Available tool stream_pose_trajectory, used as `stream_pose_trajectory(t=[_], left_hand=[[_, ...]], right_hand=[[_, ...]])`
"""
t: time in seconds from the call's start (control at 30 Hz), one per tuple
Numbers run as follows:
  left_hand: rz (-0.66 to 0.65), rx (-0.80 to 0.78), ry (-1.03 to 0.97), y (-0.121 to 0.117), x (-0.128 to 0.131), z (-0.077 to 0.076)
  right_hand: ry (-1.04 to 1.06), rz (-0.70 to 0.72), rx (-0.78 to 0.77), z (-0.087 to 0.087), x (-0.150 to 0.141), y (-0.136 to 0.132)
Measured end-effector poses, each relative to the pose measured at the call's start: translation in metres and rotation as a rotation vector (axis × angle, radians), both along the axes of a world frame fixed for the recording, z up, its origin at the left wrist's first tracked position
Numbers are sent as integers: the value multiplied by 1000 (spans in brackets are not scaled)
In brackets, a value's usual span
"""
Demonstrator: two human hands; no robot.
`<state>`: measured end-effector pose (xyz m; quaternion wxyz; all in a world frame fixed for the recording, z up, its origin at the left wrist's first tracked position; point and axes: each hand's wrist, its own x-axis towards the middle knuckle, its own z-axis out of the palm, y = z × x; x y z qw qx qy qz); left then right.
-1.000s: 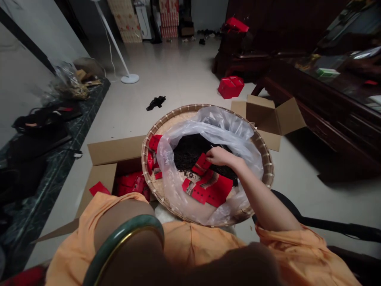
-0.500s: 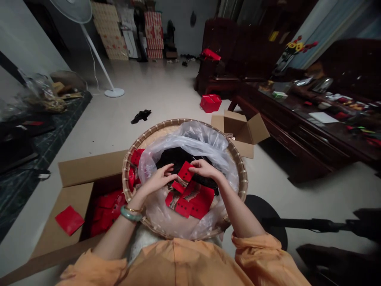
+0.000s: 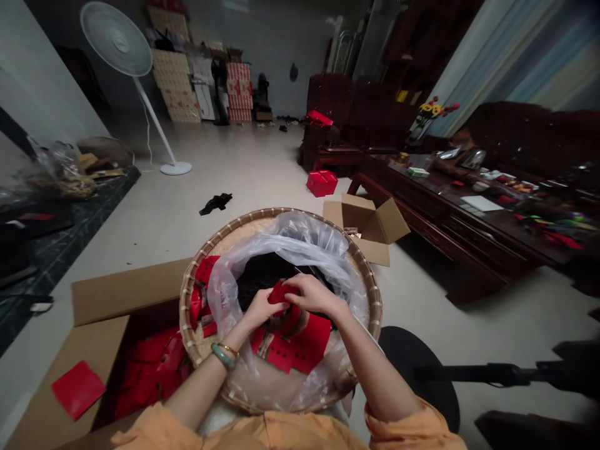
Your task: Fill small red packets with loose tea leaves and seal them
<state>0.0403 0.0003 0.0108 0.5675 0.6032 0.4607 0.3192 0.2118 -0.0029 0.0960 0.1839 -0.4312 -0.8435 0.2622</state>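
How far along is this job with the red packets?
Done: many red packets lie in the open cardboard box. In hand: the left hand and right hand grip one red packet above the plastic bag. Left: dark loose leaves remain in the bag, with more packets lying beside them, so it looks partway.

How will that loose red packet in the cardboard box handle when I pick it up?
The red packet looks thin and flat, so probably light and a little bendy. Its smooth face may slide against the cardboard box, but lying flat, it seems unlikely to roll.
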Motion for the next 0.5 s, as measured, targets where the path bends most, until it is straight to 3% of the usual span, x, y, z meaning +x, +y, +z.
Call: stream_pose_trajectory(t=[0.13, 0.27, 0.37, 0.5], left_hand=[[43, 88, -36, 0, 0, -6], [54, 193, -56, -3, -7, -3], [10, 270, -41, -6, -12, 2], [-34, 303, -48, -8, -13, -3]], right_hand=[[-37, 65, 111, 15, -2, -11], [205, -58, 183, 26, 6, -30], [335, -194, 161, 25, 10, -40], [363, -220, 129, 13, 4, -45]])
